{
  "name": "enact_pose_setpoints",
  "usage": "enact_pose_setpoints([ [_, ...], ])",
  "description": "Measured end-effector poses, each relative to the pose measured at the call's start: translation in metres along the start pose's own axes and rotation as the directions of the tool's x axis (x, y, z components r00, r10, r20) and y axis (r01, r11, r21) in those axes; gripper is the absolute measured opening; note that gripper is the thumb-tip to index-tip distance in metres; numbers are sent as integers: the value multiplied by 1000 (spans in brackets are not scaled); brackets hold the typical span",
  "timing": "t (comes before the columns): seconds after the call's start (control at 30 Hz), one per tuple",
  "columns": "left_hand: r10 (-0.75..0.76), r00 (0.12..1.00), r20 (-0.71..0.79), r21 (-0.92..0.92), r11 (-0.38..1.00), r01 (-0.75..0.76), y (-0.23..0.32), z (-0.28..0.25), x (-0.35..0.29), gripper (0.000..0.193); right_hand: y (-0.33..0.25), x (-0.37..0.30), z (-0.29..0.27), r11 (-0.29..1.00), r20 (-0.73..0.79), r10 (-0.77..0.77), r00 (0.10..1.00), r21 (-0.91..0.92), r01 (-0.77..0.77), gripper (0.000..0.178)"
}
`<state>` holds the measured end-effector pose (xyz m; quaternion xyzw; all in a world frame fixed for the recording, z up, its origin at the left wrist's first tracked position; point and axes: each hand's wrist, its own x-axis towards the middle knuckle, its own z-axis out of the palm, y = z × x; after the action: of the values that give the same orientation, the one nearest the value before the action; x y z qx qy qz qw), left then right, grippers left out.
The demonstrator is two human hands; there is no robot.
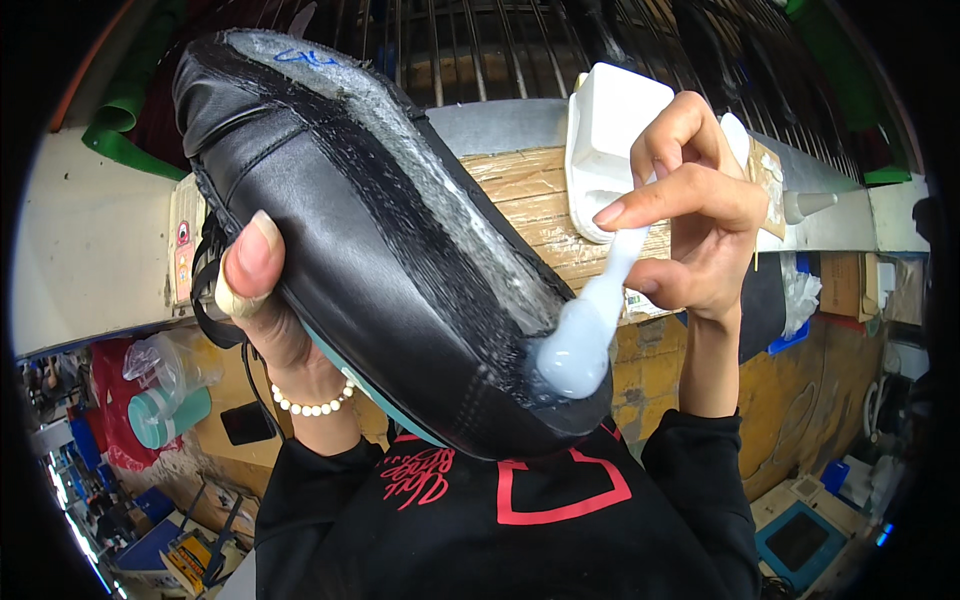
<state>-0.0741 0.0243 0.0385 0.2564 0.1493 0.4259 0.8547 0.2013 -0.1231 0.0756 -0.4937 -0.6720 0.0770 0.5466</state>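
A black leather shoe upper [350,240] is tilted in front of me, its grey, roughened underside edge facing up. Blue handwriting marks one end of that grey strip. Below the leather shows a teal edge [375,385], perhaps of a shoe last. My left hand [265,285] grips the upper from its left side, thumb on the leather and other fingers hidden behind. Pinched in my right hand [700,200] is a whitish glue brush [615,270]. Its head, thickly coated in milky white glue, touches the upper's near end, where the surface looks wet.
Behind the upper lies a cardboard-covered bench strip [520,195] bearing a white plastic container [620,115]. A pale nozzle [808,206] stands right of my hand. Metal bars [480,50] run along the back. A teal cylinder [170,415] and plastic bags sit lower left.
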Motion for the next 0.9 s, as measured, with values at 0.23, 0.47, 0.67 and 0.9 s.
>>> enact_pose_setpoints([
  [0.23, -94, 995, -16, -52, 994, 93, -10, 5, 4, 61, 6, -2, 3, 999, 11, -22, 1000, 39, 21, 49],
  [0.47, -359, 926, -115, -219, 919, 329, -32, 20, 2, 58, 12, 5, 21, 983, 1, -5, 1000, 183, 5, 47],
  [0.67, -559, 793, 244, -483, 639, 599, -49, 22, -1, 60, 18, 13, 36, 936, -1, -2, 1000, 352, 3, 36],
  [0.9, -610, 689, 392, -435, 537, 723, -68, 36, -17, 65, 22, 20, 45, 889, 54, -15, 998, 458, -11, 32],
])
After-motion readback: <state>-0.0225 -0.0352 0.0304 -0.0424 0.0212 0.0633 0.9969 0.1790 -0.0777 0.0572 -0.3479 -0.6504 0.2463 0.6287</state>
